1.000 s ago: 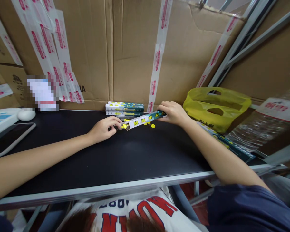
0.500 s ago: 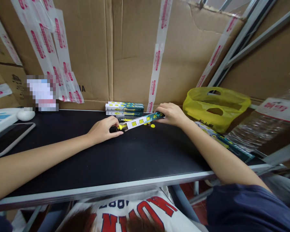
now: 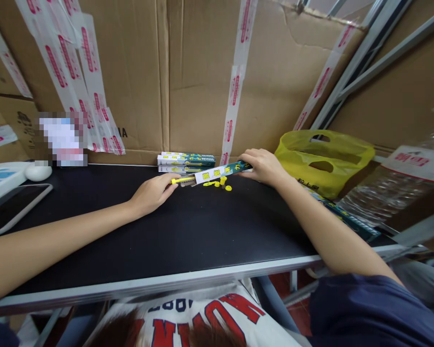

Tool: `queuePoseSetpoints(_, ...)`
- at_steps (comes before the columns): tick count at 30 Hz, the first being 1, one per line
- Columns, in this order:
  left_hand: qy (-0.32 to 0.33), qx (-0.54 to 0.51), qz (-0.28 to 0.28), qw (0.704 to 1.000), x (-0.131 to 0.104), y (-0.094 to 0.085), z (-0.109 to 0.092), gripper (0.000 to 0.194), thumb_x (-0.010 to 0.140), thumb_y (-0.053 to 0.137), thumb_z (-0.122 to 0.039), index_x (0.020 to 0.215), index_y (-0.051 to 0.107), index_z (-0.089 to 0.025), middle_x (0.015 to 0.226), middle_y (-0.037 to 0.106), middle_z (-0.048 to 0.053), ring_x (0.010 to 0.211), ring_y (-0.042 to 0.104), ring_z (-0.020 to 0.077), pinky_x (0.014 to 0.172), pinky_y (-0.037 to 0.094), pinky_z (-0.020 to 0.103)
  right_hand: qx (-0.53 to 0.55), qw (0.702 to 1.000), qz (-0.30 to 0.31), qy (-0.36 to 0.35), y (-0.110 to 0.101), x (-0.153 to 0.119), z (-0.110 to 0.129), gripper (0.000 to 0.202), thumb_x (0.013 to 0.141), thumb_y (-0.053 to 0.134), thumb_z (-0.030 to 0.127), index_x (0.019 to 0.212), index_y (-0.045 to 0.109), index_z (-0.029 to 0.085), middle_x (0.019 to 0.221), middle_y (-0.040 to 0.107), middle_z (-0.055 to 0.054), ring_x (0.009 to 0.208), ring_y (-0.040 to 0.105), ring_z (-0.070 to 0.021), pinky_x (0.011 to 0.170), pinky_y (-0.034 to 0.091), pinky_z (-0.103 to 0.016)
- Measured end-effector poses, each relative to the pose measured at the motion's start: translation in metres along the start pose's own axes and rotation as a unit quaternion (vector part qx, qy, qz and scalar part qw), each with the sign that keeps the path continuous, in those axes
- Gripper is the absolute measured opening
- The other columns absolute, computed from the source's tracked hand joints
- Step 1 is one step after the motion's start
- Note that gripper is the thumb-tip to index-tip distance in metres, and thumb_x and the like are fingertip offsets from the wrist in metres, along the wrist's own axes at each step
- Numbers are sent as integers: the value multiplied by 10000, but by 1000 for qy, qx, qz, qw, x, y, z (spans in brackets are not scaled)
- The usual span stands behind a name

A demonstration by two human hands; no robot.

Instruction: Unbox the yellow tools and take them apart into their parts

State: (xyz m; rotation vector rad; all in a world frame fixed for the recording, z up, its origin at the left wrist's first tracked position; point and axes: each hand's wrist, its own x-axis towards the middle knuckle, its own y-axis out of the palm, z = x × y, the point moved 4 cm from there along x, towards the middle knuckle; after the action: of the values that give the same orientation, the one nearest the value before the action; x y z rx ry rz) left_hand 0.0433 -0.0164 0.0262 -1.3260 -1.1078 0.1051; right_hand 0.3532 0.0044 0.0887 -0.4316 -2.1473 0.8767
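My right hand grips the dark end of a slim white-and-teal box with yellow characters, held slightly tilted above the table. From its open left end sticks a clear tube with a yellow rod, apparently a spring scale. My left hand pinches the yellow end of it, fingers closed. Under the box lie several small yellow plastic parts, among them a round cap. Behind the hands, similar boxes are stacked against the cardboard.
At right are a yellow plastic bag, a large clear bottle and another teal box by my right forearm. A phone and a white device lie at left. Large taped cardboard backs the black table.
The box has shifted slightly right, away from my left hand. More of the yellow-ended tube now shows outside it, and the small yellow parts underneath are more visible.
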Motion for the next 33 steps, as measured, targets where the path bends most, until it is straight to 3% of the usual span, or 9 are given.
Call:
queuePoseSetpoints(4,-51,-29,-23,998,1,0,6,321,941,362,-350,1160,518,-175,1012,657,68,898,629,229,773,474,342,-7,998,10,56,5,-8,-26,348,873,491,498,956,608,182,873,636,-106,819,558,-237,678,345,-319)
queuePoseSetpoints(12,-73,-77,-63,992,0,0,17,309,944,364,-348,1166,493,-179,932,633,54,841,617,204,766,469,326,-33,986,8,161,14,-32,-76,336,840,519,479,947,611,174,906,609,-123,868,537,-267,721,392,-343)
queuePoseSetpoints(16,-61,-71,-59,994,0,0,15,299,946,360,-348,1153,497,-181,962,629,59,879,613,211,783,462,332,-44,976,27,213,19,-42,-90,403,836,487,541,944,611,173,981,605,-141,916,545,-282,709,407,-345)
queuePoseSetpoints(24,-61,-64,-44,995,0,0,13,295,943,358,-351,1151,494,-194,976,646,54,895,623,220,787,457,334,20,936,250,247,51,-44,-82,558,758,504,664,1026,608,187,936,687,-122,820,624,-275,603,392,-311)
queuePoseSetpoints(33,-50,-61,-37,996,0,-1,9,293,943,351,-359,1138,498,-196,952,643,48,865,618,214,764,453,325,14,929,298,219,69,-40,-63,548,778,521,594,1115,558,163,1101,666,-154,942,635,-290,636,426,-324)
